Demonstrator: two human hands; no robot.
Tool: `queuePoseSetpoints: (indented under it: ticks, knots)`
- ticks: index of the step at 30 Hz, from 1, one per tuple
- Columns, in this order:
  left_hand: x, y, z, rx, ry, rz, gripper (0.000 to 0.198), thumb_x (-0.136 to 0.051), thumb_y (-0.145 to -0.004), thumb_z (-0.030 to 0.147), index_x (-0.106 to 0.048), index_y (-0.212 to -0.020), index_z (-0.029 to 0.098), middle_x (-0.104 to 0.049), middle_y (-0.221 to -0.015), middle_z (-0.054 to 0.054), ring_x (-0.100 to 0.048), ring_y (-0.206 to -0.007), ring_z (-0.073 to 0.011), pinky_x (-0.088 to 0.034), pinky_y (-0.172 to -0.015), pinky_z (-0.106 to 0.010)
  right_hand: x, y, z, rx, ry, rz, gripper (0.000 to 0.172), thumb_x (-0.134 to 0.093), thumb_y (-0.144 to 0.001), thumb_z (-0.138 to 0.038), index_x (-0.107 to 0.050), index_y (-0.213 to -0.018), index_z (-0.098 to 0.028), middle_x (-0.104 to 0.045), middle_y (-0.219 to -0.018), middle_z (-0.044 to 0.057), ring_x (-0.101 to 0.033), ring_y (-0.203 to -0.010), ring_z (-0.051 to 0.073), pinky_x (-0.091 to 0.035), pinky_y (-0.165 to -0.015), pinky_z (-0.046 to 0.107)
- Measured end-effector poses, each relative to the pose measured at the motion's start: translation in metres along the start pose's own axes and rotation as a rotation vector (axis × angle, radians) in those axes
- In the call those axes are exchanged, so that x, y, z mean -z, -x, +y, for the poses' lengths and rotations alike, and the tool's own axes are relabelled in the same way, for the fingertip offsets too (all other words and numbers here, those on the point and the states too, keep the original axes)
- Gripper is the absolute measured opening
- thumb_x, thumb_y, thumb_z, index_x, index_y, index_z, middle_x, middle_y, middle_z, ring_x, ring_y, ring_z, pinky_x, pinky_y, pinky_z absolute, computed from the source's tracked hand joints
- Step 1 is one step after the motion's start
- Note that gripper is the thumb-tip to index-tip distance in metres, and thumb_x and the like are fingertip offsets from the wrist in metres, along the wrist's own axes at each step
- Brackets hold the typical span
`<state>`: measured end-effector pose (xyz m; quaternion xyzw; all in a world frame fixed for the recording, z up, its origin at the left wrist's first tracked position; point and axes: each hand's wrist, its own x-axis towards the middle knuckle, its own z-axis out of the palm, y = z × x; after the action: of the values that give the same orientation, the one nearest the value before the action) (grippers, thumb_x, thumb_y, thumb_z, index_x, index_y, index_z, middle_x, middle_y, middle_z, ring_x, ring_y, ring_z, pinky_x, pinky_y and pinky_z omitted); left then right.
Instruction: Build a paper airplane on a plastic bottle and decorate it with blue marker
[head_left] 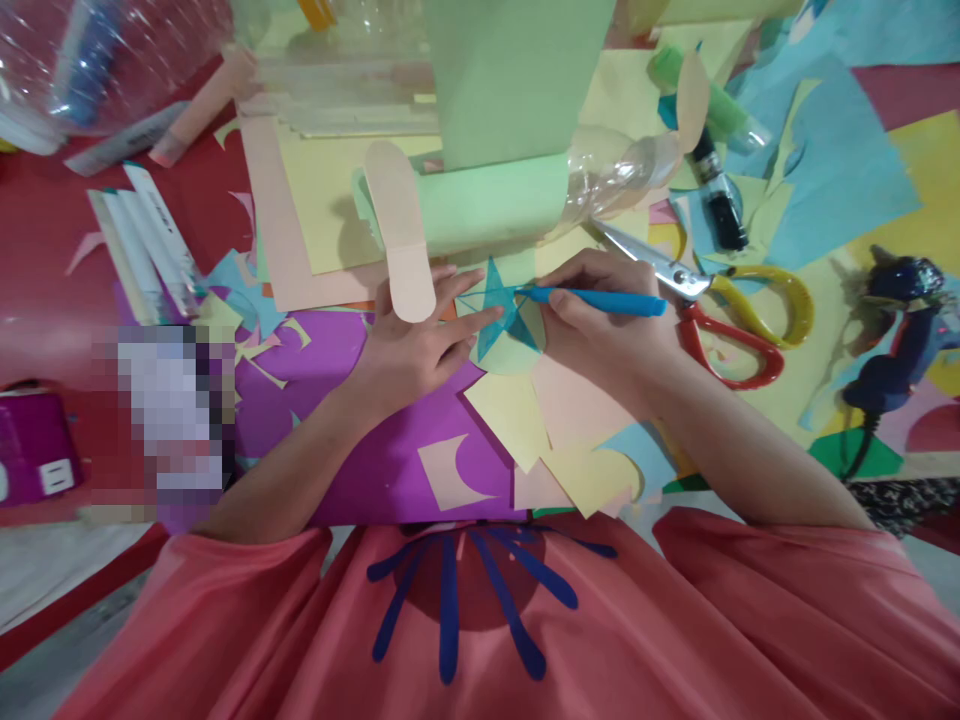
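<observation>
A blue paper star [501, 312] lies on a pale yellow sheet [517, 352] at the table's middle. My left hand [417, 343] rests flat on the paper, fingers stretched out, fingertips pressing the star's left side. My right hand [600, 325] is closed round a blue pen [604, 300] whose tip touches the star's right arm. A peach rounded paper strip [403, 242] sticks up just behind my left hand.
Scissors [720, 300] with red and yellow handles lie right of my right hand. A dark blue glue gun [896, 335] sits at far right. A green paper-wrapped plastic bottle [517, 200] lies behind the star. Glue sticks [146, 240] and coloured paper scraps cover the table.
</observation>
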<state>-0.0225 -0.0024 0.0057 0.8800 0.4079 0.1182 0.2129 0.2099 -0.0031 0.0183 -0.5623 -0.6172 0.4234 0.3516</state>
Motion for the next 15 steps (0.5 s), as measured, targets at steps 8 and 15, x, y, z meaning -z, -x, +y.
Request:
queuePoseSetpoints:
  ticks: [8, 15]
  knots:
    - [-0.0043, 0.0028, -0.0037, -0.063, -0.064, 0.048, 0.033, -0.042, -0.097, 0.029, -0.055, -0.127, 0.036, -0.046, -0.146, 0.0, -0.039, -0.137, -0.0245, -0.037, -0.11, -0.049, -0.0001, -0.001, 0.0029, 0.042, 0.006, 0.016, 0.014, -0.057, -0.074, -0.009, -0.062, -0.073, -0.022, -0.064, -0.066, -0.003, -0.058, -0.059, 0.011, -0.045, -0.054, 0.026]
    - [-0.0021, 0.0022, -0.0015, -0.053, -0.08, 0.043, 0.033, -0.042, -0.098, 0.03, -0.055, -0.127, 0.036, -0.047, -0.145, -0.001, -0.04, -0.136, -0.0247, -0.036, -0.11, -0.05, -0.0019, 0.0014, 0.0018, 0.016, -0.046, -0.037, 0.017, -0.059, -0.073, -0.006, -0.061, -0.069, -0.022, -0.063, -0.063, -0.003, -0.056, -0.058, 0.011, -0.044, -0.054, 0.026]
